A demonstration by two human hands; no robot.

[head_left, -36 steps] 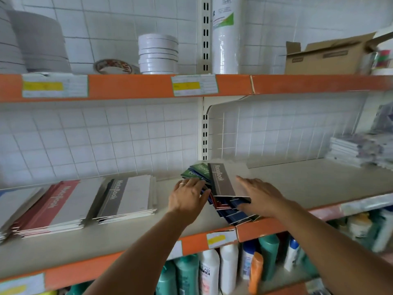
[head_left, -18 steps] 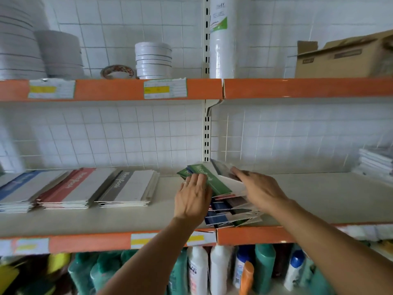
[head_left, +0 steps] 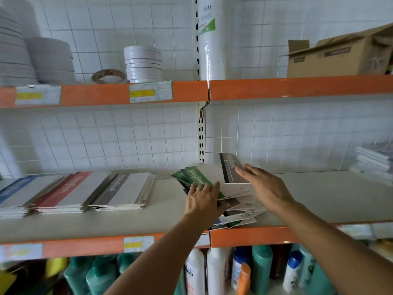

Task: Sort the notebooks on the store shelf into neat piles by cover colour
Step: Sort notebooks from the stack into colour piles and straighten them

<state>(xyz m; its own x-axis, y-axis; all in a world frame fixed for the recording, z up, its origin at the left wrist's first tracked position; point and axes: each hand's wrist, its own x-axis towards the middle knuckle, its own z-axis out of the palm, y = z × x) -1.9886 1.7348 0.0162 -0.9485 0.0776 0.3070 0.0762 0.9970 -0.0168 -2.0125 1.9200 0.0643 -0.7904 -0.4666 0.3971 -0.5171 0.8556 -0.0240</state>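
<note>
A mixed heap of notebooks (head_left: 240, 211) lies at the middle of the shelf (head_left: 319, 199), overhanging its front edge. My left hand (head_left: 203, 202) rests flat on the heap, fingers on a green notebook (head_left: 194, 177). My right hand (head_left: 264, 187) holds a grey notebook (head_left: 230, 167), raised and tilted above the heap; my fingers lie along its cover and the thumb is hidden. To the left stand three neat piles: blue (head_left: 14, 193), red (head_left: 63, 189) and grey (head_left: 125, 188).
A slotted upright post (head_left: 201, 141) stands behind the heap. Another stack of books (head_left: 374, 165) sits at the far right of the shelf. Tape rolls (head_left: 142, 63) and a cardboard box (head_left: 338, 54) fill the upper shelf. Bottles (head_left: 261, 271) stand on the shelf below.
My right hand has drawn the grey notebook off the heap and raised it to the right. The green notebook beneath is now uncovered. My left hand stays on the heap.
</note>
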